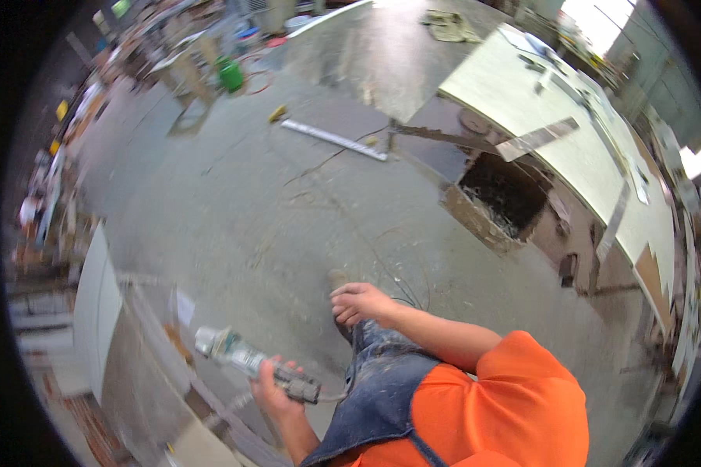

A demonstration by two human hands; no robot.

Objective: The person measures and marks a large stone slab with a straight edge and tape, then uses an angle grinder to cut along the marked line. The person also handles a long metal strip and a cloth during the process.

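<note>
My left hand (276, 393) is wrapped round a corded trim router (245, 358), held low at the left in front of my body. Its clear, pale end points to the far left, and its dark end sits by my palm. From that dark end a grey power cord (353, 381) runs up along my apron to my right hand (358, 302). The fingers of my right hand are curled in front of my leg, and the cord seems to pass into them; the grip is partly hidden and blurred.
A large pale board (537, 93) lies on a bench at the right, with metal strips and tools on it. Below its edge stands an open cardboard box (483, 214). A white strip (335, 140) and a green container (229, 74) are on the floor. Panels (136, 373) lean at the left.
</note>
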